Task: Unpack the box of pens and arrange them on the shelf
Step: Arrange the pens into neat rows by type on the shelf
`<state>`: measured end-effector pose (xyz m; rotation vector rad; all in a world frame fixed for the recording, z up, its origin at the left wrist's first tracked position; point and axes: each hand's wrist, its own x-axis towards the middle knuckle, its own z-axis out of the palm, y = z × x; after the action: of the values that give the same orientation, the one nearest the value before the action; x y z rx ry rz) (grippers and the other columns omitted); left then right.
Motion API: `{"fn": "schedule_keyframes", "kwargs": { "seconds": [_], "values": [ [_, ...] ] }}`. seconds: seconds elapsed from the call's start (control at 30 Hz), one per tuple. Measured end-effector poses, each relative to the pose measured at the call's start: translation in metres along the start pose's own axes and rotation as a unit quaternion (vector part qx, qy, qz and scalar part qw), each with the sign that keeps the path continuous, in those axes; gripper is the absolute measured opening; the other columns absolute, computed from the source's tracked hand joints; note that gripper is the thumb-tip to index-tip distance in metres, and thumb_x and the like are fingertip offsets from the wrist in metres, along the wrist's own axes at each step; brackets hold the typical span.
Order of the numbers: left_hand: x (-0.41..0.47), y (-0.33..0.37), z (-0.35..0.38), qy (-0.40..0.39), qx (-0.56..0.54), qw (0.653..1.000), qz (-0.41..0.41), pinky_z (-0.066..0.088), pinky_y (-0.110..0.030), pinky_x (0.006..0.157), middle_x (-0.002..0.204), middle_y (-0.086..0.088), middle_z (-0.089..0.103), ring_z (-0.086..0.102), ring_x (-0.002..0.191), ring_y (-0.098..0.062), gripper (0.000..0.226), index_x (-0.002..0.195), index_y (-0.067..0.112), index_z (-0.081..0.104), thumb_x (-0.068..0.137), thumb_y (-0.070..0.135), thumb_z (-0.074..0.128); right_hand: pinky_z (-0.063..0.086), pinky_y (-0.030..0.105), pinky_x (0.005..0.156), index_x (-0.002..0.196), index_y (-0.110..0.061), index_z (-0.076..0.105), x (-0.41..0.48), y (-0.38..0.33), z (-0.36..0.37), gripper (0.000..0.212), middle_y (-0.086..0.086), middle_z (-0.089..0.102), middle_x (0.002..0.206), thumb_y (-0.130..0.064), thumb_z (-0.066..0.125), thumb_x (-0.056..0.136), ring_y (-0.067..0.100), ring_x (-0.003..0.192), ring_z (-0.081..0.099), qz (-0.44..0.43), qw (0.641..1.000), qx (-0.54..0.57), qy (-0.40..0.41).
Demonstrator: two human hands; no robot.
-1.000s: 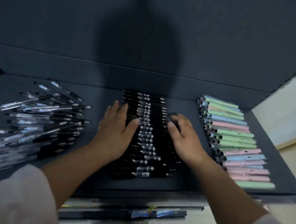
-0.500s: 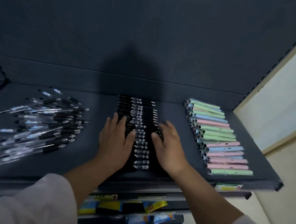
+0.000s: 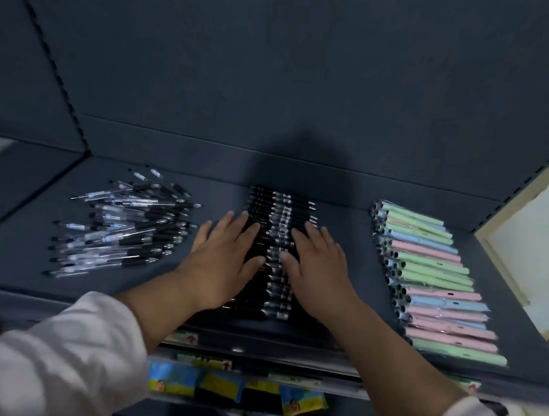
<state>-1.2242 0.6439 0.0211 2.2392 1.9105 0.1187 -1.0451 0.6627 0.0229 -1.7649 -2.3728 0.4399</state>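
A neat column of black pens [image 3: 281, 208] lies in the middle of the dark shelf [image 3: 340, 218]. My left hand [image 3: 223, 262] rests flat on the column's left side, fingers straight. On the column's right side my right hand [image 3: 319, 268] lies flat too, fingers spread. Between the hands a strip of silver clips shows. A loose heap of clear pens with black grips [image 3: 121, 227] lies at the left. At the right, pastel pens [image 3: 432, 278] in green, pink and blue sit in a tidy row. No box is in view.
The shelf's front edge [image 3: 68, 304] runs below my wrists, with price labels on it. A lower shelf holds colourful packets [image 3: 223, 384]. The dark back panel [image 3: 274, 79] rises behind the pens. A pale wall [image 3: 534, 243] stands at the right.
Both hands have moved inward onto the black pens and now lie flatter and closer together. The camera has pulled back and tilted, so more of the shelf and the lower shelf shows.
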Motion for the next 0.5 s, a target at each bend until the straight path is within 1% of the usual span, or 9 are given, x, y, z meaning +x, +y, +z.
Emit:
{"fn": "schedule_keyframes", "kwargs": {
  "seconds": [0.13,0.2,0.27,0.37,0.43,0.5],
  "values": [
    [-0.009,-0.021,-0.02,0.062,-0.019,0.998,-0.008,-0.006,-0.04,0.117,0.16,0.0,-0.01,-0.015,0.146,-0.018,0.067,0.153,0.024,0.004,0.097,0.053,0.028,-0.001,0.04,0.12,0.152,-0.023,0.016,0.011,-0.024,-0.008,0.056,-0.001,0.003,0.161,-0.046,0.026,0.102,0.02,0.148,-0.006,-0.039,0.999,-0.006,0.004],
    [-0.014,-0.04,-0.03,0.07,-0.009,0.997,-0.023,-0.005,-0.041,0.117,0.16,-0.001,-0.011,-0.015,0.146,-0.019,0.074,0.153,0.024,0.003,0.094,0.057,0.035,0.002,0.04,0.12,0.152,-0.022,0.019,0.022,-0.041,-0.007,0.056,0.0,0.005,0.161,-0.044,0.029,0.102,0.02,0.148,-0.003,-0.064,0.998,-0.018,-0.005],
    [-0.02,-0.065,-0.038,0.049,0.014,0.998,-0.041,-0.005,-0.044,0.117,0.159,-0.001,-0.016,-0.018,0.145,-0.02,0.092,0.152,0.026,-0.002,0.085,0.066,0.046,0.004,0.039,0.12,0.151,-0.022,0.021,0.033,-0.062,-0.003,0.057,0.0,0.007,0.161,-0.044,0.035,0.101,0.02,0.148,-0.001,-0.094,0.995,-0.022,-0.02],
    [-0.03,-0.111,-0.045,-0.011,0.044,0.997,-0.063,-0.011,-0.046,0.116,0.156,0.001,-0.025,-0.027,0.142,-0.018,0.123,0.15,0.028,-0.013,0.064,0.076,0.06,0.006,0.038,0.12,0.151,-0.022,0.021,0.047,-0.098,0.007,0.063,0.001,0.008,0.161,-0.044,0.045,0.097,0.02,0.148,0.001,-0.14,0.989,-0.032,-0.045],
    [-0.036,-0.141,-0.05,-0.056,0.064,0.993,-0.079,-0.014,-0.046,0.116,0.154,0.0,-0.031,-0.033,0.139,-0.017,0.134,0.148,0.027,-0.02,0.058,0.078,0.063,0.006,0.038,0.121,0.151,-0.023,0.02,0.057,-0.121,0.013,0.065,0.0,0.008,0.161,-0.044,0.047,0.096,0.02,0.148,0.0,-0.149,0.986,-0.024,-0.064],
    [-0.04,-0.165,-0.053,-0.103,0.078,0.987,-0.092,-0.014,-0.048,0.115,0.151,-0.001,-0.036,-0.037,0.136,-0.017,0.137,0.146,0.024,-0.026,0.058,0.078,0.064,0.006,0.038,0.121,0.151,-0.023,0.021,0.069,-0.142,0.021,0.062,0.001,0.009,0.161,-0.042,0.046,0.097,0.021,0.148,0.001,-0.143,0.987,-0.003,-0.073]
  ]
}}
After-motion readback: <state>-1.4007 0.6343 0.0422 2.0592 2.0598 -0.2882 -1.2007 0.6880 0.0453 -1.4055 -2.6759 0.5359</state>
